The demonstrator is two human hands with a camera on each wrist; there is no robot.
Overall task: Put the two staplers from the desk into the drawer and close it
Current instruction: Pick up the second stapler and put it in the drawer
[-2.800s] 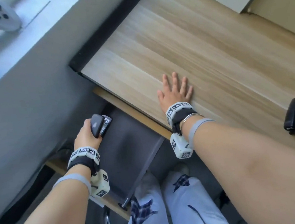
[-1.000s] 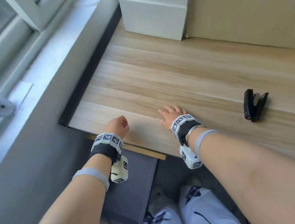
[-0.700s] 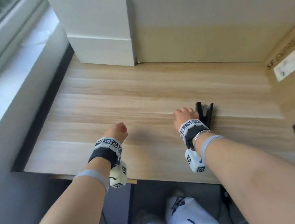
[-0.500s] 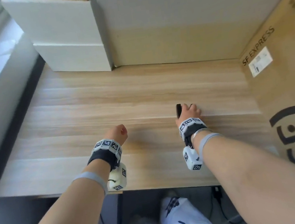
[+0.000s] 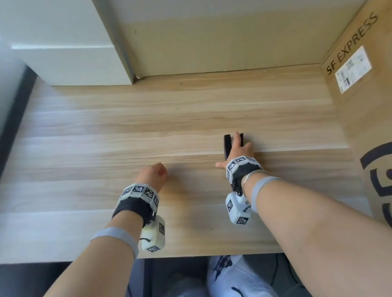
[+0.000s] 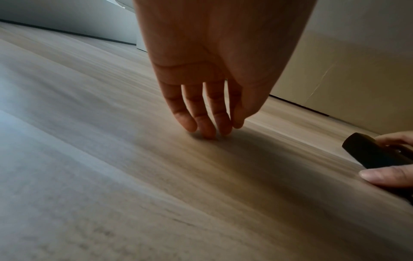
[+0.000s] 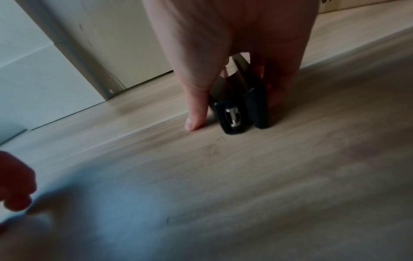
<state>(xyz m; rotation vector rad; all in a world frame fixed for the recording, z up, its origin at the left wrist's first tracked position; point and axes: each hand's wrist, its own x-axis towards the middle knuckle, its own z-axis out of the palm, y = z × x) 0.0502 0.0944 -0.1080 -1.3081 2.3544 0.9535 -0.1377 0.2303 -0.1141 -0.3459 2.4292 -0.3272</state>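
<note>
Left hand (image 5: 152, 176): idle, your fingers (image 6: 202, 121) loosely curled, tips on the worktop (image 5: 114, 138), holding nothing.
Right hand (image 5: 236, 152): your fingers straddle the stapler (image 7: 240, 113), thumb at its left, the rest over its right; not yet clamped.
Risk: the black stapler, lying on its side with arms splayed, may slip or snap closed when pinched.

Head view: bright, even daylight enters from the upper left; straight edges bow toward the frame borders. Both wrist views are dim and soft, with motion blur on the worktop (image 6: 111, 176) grain. My hands (image 6: 214, 70) appear backlit, casting shadows beneath my fingertips (image 7: 193, 121).
</note>
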